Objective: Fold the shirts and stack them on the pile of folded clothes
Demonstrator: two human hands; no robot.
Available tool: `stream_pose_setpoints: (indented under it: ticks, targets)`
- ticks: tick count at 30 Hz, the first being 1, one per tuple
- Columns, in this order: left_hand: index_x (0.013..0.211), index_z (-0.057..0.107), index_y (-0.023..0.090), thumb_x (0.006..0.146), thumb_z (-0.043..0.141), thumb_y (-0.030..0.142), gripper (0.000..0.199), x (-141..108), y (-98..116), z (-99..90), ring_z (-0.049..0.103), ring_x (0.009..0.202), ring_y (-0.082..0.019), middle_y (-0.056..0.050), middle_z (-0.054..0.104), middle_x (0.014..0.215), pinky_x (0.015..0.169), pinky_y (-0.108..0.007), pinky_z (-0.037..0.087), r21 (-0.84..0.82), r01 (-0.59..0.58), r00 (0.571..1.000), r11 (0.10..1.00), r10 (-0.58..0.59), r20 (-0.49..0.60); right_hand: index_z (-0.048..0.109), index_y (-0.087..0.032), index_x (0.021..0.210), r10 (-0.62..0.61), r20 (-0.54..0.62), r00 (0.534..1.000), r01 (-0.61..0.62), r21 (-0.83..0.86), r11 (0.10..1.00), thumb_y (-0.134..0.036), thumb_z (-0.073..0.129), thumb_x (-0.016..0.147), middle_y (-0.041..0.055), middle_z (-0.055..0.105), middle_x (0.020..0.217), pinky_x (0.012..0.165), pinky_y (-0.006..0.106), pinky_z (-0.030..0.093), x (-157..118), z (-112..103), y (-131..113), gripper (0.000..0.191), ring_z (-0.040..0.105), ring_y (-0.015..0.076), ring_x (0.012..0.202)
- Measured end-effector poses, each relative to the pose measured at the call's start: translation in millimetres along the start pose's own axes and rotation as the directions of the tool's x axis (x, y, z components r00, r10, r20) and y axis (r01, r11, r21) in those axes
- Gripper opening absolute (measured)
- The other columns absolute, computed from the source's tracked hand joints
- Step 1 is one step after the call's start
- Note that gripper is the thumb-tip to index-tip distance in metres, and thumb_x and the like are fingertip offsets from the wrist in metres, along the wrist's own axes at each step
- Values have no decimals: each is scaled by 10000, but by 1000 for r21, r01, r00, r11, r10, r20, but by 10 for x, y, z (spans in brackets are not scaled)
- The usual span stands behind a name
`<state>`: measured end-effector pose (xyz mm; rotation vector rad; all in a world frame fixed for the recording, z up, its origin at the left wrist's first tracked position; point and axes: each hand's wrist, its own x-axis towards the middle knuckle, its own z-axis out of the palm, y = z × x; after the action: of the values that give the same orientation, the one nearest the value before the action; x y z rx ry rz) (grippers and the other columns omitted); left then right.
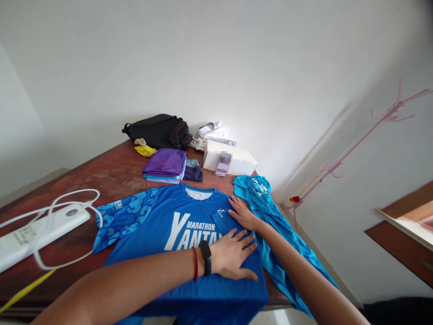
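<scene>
A blue printed T-shirt [152,239] lies spread on the brown table [115,180], its collar toward the wall and its hem hanging over the near edge. Its left-side sleeve lies stretched out; on the right, a sleeve is folded in over the chest. My left hand [233,255], with a black band at the wrist, rests flat with fingers spread on the shirt's right chest. Just above it, my right hand [244,214] lies open at the shirt's right shoulder edge. A turquoise garment [287,234] lies to the right, partly behind my right forearm.
Folded purple cloth [165,162] tops a small pile behind the shirt. Farther back are a black bag [155,128] and a white box [240,158]. A white power strip [50,230] with looped cable lies left. A pink rack [352,149] leans in view at right.
</scene>
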<state>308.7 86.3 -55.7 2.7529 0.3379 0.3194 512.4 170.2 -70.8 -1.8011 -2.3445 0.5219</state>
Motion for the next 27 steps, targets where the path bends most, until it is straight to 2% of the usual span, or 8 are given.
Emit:
stream_pose_setpoints:
  ticks: [3, 7, 11, 16, 19, 22, 25, 27]
  targets:
    - [1588, 346, 119, 937, 357, 780, 927, -21, -8, -11, 246, 1528, -420, -189, 285, 1665, 1217, -621, 208, -36, -12, 1000, 999, 12, -1, 178, -194, 1651, 13, 25, 1000, -11, -61, 998, -699, 284, 1007, 83, 22, 1722, 1270, 547, 86, -20, 13, -45, 825, -29, 310, 1582]
    - [1590, 356, 164, 920, 384, 793, 919, -50, 7, -48, 213, 1538, -424, -179, 248, 1680, 1222, -640, 162, -57, -22, 1000, 998, 23, 12, 160, -231, 1654, -12, -4, 1000, 11, -103, 995, -683, 272, 1018, 70, 32, 1724, 1268, 546, 101, -47, 31, -63, 788, -17, 298, 1585]
    - [1601, 331, 153, 927, 389, 776, 920, -99, 104, -58, 164, 1552, -423, -184, 222, 1686, 1229, -647, 124, -75, -3, 999, 997, 5, 32, 160, -237, 1653, -12, -23, 1000, 9, -119, 993, -699, 263, 1013, 73, 44, 1723, 1269, 540, 109, -57, 45, -64, 796, -5, 292, 1586]
    - [1563, 429, 186, 924, 366, 787, 880, -305, 238, -184, 224, 1529, -447, -203, 226, 1675, 1199, -672, 212, -134, -1, 986, 991, 23, 165, 159, -192, 1651, -12, 2, 1000, 12, -114, 993, -745, 218, 994, 84, 16, 1721, 1281, 492, 51, -58, 32, -73, 861, -40, 278, 1584]
    - [1542, 471, 214, 926, 378, 783, 843, -534, 212, -443, 295, 1505, -444, -203, 317, 1640, 1191, -653, 259, -124, 15, 985, 992, 7, 174, 149, -193, 1652, 26, 3, 1000, -26, -92, 995, -763, 217, 983, 88, -14, 1719, 1275, 520, 46, -57, -8, -113, 881, -49, 301, 1581]
    - [1514, 512, 231, 921, 472, 740, 782, -813, 75, -818, 433, 1439, -425, -191, 466, 1563, 1177, -598, 323, -86, 95, 984, 992, -80, 159, 153, -243, 1652, 23, -53, 998, -27, -77, 997, -743, 249, 994, 69, -3, 1721, 1262, 569, 64, -45, -82, -249, 833, -27, 320, 1580]
    - [1468, 562, 277, 956, 554, 584, 597, -1104, -178, -1198, 598, 1308, -338, -104, 632, 1434, 1111, -464, 432, -68, 247, 966, 967, -240, 96, 228, -255, 1642, -93, -125, 988, 89, -37, 995, -699, 323, 1006, 66, 59, 1721, 1259, 574, 112, 0, -169, -484, 781, 13, 325, 1582]
    - [1441, 584, 317, 949, 560, 597, 567, -1294, -412, -1398, 623, 1274, -316, -58, 648, 1421, 1061, -401, 461, -60, 359, 933, 931, -360, -1, 347, -245, 1608, -199, -190, 961, 206, 19, 978, -659, 374, 1012, 82, 187, 1705, 1256, 547, 182, 57, -207, -644, 726, 126, 324, 1577]
